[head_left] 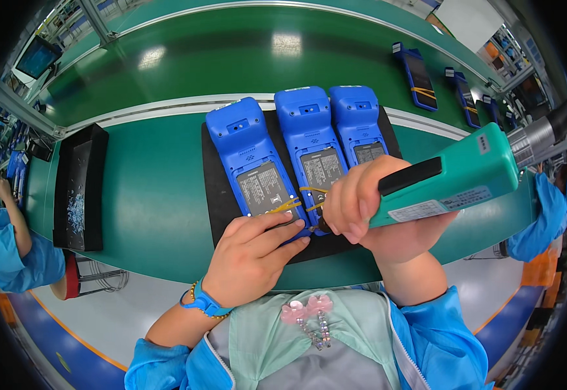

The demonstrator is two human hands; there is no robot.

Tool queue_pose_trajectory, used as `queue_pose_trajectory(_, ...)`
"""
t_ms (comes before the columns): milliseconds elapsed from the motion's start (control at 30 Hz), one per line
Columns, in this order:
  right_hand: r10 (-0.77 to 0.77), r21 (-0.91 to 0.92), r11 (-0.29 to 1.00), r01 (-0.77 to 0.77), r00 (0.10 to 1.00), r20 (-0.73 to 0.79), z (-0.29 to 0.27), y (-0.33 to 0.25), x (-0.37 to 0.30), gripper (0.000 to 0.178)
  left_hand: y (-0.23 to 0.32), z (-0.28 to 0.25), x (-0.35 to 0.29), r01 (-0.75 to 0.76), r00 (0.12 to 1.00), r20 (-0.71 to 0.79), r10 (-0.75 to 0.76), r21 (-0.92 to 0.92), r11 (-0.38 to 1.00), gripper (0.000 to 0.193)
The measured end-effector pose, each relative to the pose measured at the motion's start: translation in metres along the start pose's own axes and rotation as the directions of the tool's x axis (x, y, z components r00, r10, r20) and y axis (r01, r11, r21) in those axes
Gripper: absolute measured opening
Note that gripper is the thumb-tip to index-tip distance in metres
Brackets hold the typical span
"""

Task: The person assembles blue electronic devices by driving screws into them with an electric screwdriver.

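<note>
Fingers of the left hand (248,257) lie extended across the near end of the left device (251,156) on a black mat (220,195), resting rather than gripping. Right-hand (358,198) fingers clench a green driver (452,169) over the mat's right side, its tip by that device's near corner; contact cannot be made out. Yellow bands (288,206) cross the mat's left and middle devices (306,130); a right device (355,117) lies alongside. Left of the mat, a black tray (95,182) of blue bits (75,211) sits on the worktop (153,214). Beyond the mat, rightward past a rail (179,105), lie more blue units (420,78).
</note>
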State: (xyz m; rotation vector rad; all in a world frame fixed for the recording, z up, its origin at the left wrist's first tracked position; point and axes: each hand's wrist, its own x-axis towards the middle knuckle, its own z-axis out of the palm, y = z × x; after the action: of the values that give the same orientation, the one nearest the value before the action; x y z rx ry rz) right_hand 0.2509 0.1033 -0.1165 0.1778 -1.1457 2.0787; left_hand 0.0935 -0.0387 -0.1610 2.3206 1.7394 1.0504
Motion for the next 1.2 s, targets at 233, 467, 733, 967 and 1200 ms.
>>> queue_pose_trajectory(233, 0.069, -0.086, 0.994, -0.065, 0.997, 0.045, 0.004, -0.008, 0.001, 0.08, 0.001, -0.002, 0.001, -0.013, 1.0, 0.015, 0.013, 0.022, 1.0, 0.025)
queue_pose_trajectory(467, 0.31, -0.451, 0.858, -0.246, 0.948, 0.075, 0.014, -0.02, 0.015, 0.07, -0.002, -0.003, 0.0, -0.006, 1.0, 0.001, 0.006, 0.019, 1.0, 0.026)
queue_pose_trajectory(733, 0.232, -0.066, 0.973, -0.223, 0.952, 0.202, 0.006, -0.001, 0.024, 0.086, 0.001, -0.002, -0.002, -0.022, 0.999, -0.025, 0.022, 0.019, 1.0, 0.028)
queue_pose_trajectory(967, 0.239, -0.306, 0.931, -0.198, 0.966, 0.101, 0.022, 0.006, 0.007, 0.097, 0.003, -0.003, -0.006, -0.034, 0.999, -0.011, 0.035, 0.041, 0.999, 0.028)
queue_pose_trajectory(1200, 0.211, -0.341, 0.918, -0.2, 0.978, -0.005, 0.036, 0.009, 0.004, 0.098, 0.008, -0.001, -0.005, -0.026, 0.998, -0.049, 0.027, 0.022, 0.999, 0.028)
